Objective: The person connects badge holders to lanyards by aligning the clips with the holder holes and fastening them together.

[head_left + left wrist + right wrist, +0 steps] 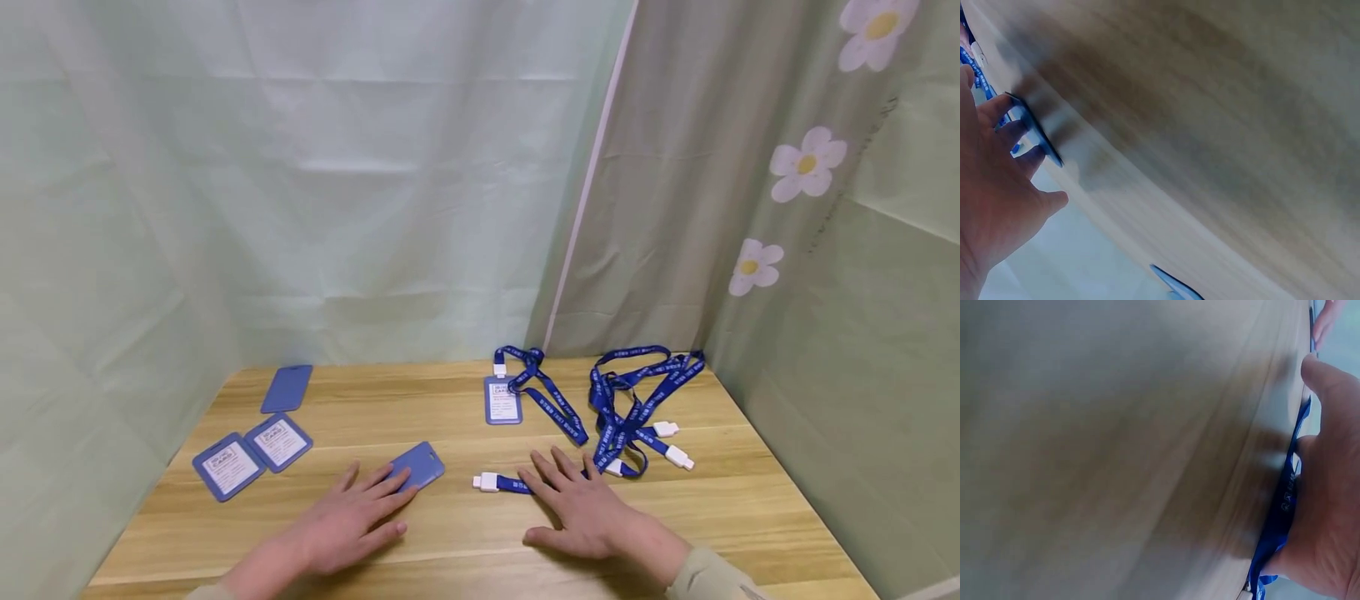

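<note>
In the head view my left hand (pixel 348 521) lies with spread fingers, their tips on a blue badge holder (pixel 422 465) that is plain side up. The left wrist view shows those fingertips on the holder (pixel 1038 131) from the side. To the right, my right hand (pixel 581 510) is spread palm down over a blue lanyard (pixel 513 484), whose white clip (pixel 487 482) sticks out at its left. In the right wrist view the fingers touch the lanyard strap (pixel 1282 506) on the table. Neither hand is curled round anything.
At the left lie two badge holders with white cards (pixel 227 468) (pixel 279 442) and a plain blue holder (pixel 287 388). Behind, a badge holder (pixel 502 402) is joined to a lanyard. Tangled lanyards (pixel 637 400) lie at the right. Curtains (pixel 420 208) enclose the wooden table (pixel 420 567).
</note>
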{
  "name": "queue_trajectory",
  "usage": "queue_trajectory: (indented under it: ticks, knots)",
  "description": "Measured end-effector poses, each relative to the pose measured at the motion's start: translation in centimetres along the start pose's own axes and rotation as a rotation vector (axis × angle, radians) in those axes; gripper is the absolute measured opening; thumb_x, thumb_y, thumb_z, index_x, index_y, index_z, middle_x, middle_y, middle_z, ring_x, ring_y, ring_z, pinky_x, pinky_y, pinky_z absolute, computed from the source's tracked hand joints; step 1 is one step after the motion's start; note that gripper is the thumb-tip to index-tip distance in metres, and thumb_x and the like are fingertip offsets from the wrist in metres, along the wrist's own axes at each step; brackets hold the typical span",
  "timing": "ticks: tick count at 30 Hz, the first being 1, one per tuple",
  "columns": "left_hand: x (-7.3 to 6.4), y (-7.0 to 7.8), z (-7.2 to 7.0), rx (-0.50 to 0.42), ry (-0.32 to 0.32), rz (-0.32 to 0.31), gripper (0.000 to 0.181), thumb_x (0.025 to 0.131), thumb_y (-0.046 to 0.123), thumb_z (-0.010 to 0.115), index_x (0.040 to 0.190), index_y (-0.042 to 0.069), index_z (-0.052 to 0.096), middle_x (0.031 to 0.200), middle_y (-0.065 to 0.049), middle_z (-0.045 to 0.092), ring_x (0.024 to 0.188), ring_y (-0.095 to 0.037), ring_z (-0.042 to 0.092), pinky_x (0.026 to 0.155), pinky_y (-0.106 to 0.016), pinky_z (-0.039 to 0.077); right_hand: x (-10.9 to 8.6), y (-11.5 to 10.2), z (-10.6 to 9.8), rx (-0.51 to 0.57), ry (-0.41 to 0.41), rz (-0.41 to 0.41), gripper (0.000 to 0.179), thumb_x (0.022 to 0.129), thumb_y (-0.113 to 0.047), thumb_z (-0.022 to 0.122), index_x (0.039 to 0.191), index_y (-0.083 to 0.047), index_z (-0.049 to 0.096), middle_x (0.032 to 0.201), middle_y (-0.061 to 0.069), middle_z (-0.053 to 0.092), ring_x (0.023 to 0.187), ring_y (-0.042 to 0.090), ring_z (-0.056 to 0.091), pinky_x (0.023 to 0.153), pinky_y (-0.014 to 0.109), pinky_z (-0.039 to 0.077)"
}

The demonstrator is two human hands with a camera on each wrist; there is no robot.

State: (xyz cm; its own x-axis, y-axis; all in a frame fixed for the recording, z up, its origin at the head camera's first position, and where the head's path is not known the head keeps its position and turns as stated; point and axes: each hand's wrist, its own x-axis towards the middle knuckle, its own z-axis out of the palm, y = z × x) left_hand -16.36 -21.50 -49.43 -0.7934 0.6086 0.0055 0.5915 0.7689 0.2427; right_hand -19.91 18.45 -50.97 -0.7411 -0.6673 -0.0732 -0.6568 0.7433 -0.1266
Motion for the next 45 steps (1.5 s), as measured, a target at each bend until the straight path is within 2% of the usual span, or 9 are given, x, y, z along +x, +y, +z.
queue_trajectory:
  ticks: [7, 12, 15, 21, 25, 29, 33, 36, 45]
  knots:
    - [-0.2, 0.2, 0.3, 0.010, 0.027, 0.063, 0.053, 0.107, 0.050, 0.045, 0.153, 0.023, 0.051, 0.161, -0.003, 0.042, 0.148, -0.037, 0.035, 0.114, -0.072, 0.018, -2.0, 0.5, 0.3, 0.023, 0.027, 0.030, 0.086, 0.095, -0.079, 0.037, 0.164, -0.027, 0.027, 0.170, 0.007, 0.020, 0.154, 0.041, 0.016, 0.112, 0.078, 0.012]
    - [0.2, 0.2, 0.3, -0.013, 0.065, 0.108, 0.047, 0.107, 0.043, 0.051, 0.147, 0.020, 0.058, 0.156, -0.006, 0.048, 0.144, -0.039, 0.041, 0.112, -0.072, 0.024, -2.2, 0.8, 0.2, 0.050, 0.042, 0.030, 0.083, 0.097, -0.075, 0.038, 0.163, -0.026, 0.030, 0.169, 0.008, 0.022, 0.153, 0.041, 0.017, 0.115, 0.074, 0.011]
    - [0.6, 0.2, 0.3, -0.038, 0.086, 0.083, 0.047, 0.106, 0.041, 0.055, 0.146, 0.018, 0.059, 0.156, -0.010, 0.047, 0.144, -0.041, 0.040, 0.113, -0.071, 0.025, -1.8, 0.8, 0.1, 0.056, 0.059, 0.022, 0.080, 0.099, -0.072, 0.039, 0.163, -0.025, 0.031, 0.168, 0.008, 0.024, 0.153, 0.041, 0.018, 0.117, 0.071, 0.011]
    - [1.6, 0.1, 0.5, -0.012, 0.125, -0.047, 0.055, 0.101, 0.042, 0.063, 0.148, 0.015, 0.057, 0.155, -0.014, 0.047, 0.144, -0.042, 0.037, 0.115, -0.070, 0.024, -0.5, 0.6, 0.0, 0.059, 0.097, -0.022, 0.076, 0.101, -0.067, 0.043, 0.163, -0.025, 0.030, 0.168, 0.007, 0.025, 0.153, 0.040, 0.019, 0.118, 0.069, 0.013]
    - [2.0, -0.4, 0.5, 0.034, 0.106, -0.063, 0.053, 0.101, 0.042, 0.064, 0.147, 0.016, 0.058, 0.153, -0.014, 0.049, 0.143, -0.042, 0.039, 0.114, -0.069, 0.025, 0.4, 0.1, 0.0, 0.088, 0.070, -0.060, 0.076, 0.101, -0.066, 0.043, 0.164, -0.027, 0.026, 0.169, 0.005, 0.023, 0.154, 0.038, 0.019, 0.119, 0.068, 0.012]
    - [2.3, -1.1, 0.5, 0.070, 0.084, -0.001, 0.047, 0.103, 0.036, 0.061, 0.148, 0.021, 0.058, 0.152, -0.014, 0.050, 0.141, -0.043, 0.041, 0.113, -0.068, 0.029, 0.8, 0.0, 0.3, 0.088, 0.044, -0.056, 0.077, 0.101, -0.069, 0.041, 0.165, -0.029, 0.023, 0.169, 0.004, 0.022, 0.153, 0.038, 0.020, 0.119, 0.068, 0.013]
    - [2.5, -1.7, 0.3, 0.059, 0.043, 0.013, 0.046, 0.106, 0.034, 0.057, 0.152, 0.028, 0.053, 0.156, -0.013, 0.046, 0.142, -0.042, 0.041, 0.112, -0.066, 0.032, 0.7, 0.1, 0.2, 0.100, 0.036, -0.031, 0.078, 0.100, -0.070, 0.041, 0.164, -0.030, 0.024, 0.169, 0.004, 0.022, 0.153, 0.037, 0.021, 0.119, 0.067, 0.014]
    - [2.6, -1.7, 0.3, 0.041, 0.027, 0.003, 0.049, 0.105, 0.036, 0.058, 0.153, 0.027, 0.051, 0.158, -0.013, 0.043, 0.143, -0.041, 0.039, 0.113, -0.065, 0.031, 0.5, 0.2, 0.1, 0.116, 0.037, -0.019, 0.078, 0.099, -0.070, 0.043, 0.164, -0.030, 0.025, 0.169, 0.005, 0.022, 0.154, 0.037, 0.020, 0.119, 0.067, 0.015]
    - [3.3, -2.4, 0.9, 0.108, 0.176, 0.081, 0.056, 0.097, 0.041, 0.070, 0.144, 0.014, 0.060, 0.139, -0.005, 0.060, 0.131, -0.031, 0.051, 0.114, -0.065, 0.031, 0.4, 0.6, 0.2, 0.101, 0.044, -0.023, 0.077, 0.100, -0.069, 0.043, 0.164, -0.029, 0.026, 0.169, 0.005, 0.023, 0.154, 0.036, 0.020, 0.119, 0.067, 0.016]
